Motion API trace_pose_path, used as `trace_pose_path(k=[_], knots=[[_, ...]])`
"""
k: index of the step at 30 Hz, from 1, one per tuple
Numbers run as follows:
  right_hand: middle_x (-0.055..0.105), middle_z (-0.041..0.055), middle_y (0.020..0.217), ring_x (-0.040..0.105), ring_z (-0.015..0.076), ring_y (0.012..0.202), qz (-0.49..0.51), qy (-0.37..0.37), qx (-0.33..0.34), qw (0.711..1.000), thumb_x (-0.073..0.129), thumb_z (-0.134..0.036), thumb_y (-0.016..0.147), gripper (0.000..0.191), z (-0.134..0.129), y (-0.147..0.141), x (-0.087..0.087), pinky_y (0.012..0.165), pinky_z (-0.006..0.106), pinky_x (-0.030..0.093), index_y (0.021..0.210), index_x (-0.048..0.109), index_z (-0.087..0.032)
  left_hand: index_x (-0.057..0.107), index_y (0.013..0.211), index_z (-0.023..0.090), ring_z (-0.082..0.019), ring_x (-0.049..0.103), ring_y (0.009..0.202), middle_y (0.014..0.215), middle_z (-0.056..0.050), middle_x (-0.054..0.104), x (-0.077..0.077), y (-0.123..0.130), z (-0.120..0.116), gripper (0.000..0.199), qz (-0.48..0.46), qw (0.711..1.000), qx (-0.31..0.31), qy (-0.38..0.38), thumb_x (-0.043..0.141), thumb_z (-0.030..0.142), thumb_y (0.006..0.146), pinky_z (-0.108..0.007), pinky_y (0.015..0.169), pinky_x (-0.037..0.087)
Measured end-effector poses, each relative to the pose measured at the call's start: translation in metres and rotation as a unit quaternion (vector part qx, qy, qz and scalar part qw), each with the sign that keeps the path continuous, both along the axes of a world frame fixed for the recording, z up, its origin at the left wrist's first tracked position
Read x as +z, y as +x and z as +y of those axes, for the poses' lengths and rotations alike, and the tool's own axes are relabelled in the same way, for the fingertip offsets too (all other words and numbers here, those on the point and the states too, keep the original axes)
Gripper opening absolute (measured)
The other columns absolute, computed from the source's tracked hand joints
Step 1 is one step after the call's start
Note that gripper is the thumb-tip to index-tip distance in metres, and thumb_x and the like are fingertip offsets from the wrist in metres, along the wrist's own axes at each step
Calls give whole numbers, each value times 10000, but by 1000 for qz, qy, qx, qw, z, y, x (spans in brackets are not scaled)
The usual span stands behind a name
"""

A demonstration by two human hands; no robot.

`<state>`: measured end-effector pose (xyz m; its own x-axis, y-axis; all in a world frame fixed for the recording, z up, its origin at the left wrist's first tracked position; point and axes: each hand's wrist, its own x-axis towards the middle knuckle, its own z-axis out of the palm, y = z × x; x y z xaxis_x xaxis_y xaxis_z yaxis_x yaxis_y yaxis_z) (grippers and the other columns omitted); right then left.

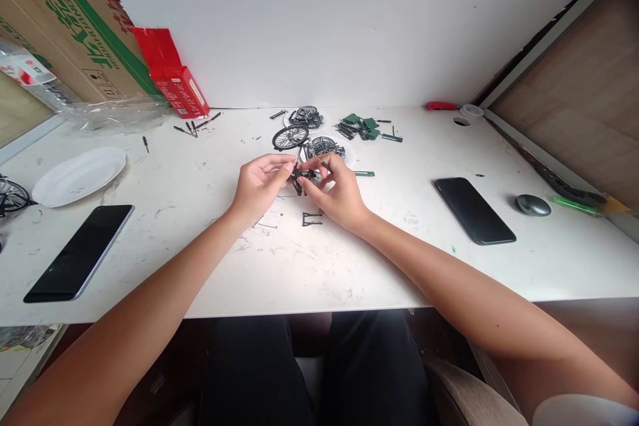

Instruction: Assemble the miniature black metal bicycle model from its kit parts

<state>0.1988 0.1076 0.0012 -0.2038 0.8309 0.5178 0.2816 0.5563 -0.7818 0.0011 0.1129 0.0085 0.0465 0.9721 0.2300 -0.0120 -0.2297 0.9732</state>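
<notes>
Both hands meet over a black miniature bicycle in the middle of the table. The thumb and fingers of my left hand pinch its frame from the left. Against its lower part, my right hand closes from the other side, a slim dark tool with a thin shaft between its fingers. One spoked wheel of the bicycle points up and away from me. My fingertips hide much of the frame. Just below the hands lies a small black forked part, near some thin rods.
Behind the hands, white plates carry black wheels and parts. Dark green pieces lie at the back right. A phone and white plate are left; another phone and a mouse are right. A red box stands behind.
</notes>
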Motion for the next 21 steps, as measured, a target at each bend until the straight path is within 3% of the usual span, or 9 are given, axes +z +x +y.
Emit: trace_pose_path(k=[8,12,16,21], knots=[[675,60,1014,635,232,981,-5,-2,21,1000,731,-342,986,232,1,-1,-3,721,363,554,932,521,-259,840,1070,162,-230,789,887,1067,-145,841,2,2,0,465,-28,999,5,-35,951,509,782,-349,786,677],[610,20,888,596,214,906,-10,25,15,1000,746,-290,987,157,-1,-2,-3,773,372,538,972,593,-255,842,1042,181,-222,785,987,1065,-113,833,-1,0,2,371,-58,996,-12,-59,943,436,792,-328,849,662],[576,-10,819,596,198,878,12,64,18,998,750,-249,993,125,-3,-3,-2,808,375,522,971,628,-250,825,998,184,-192,770,961,983,-76,804,-4,-3,3,282,-95,993,-37,-64,925,358,799,-294,827,644],[591,-10,822,642,201,896,39,58,25,997,772,-306,991,174,-3,-4,-1,773,369,534,956,611,-251,797,969,174,-221,783,995,1012,-96,815,0,-2,3,342,-90,993,-46,-67,941,436,803,-353,895,656]])
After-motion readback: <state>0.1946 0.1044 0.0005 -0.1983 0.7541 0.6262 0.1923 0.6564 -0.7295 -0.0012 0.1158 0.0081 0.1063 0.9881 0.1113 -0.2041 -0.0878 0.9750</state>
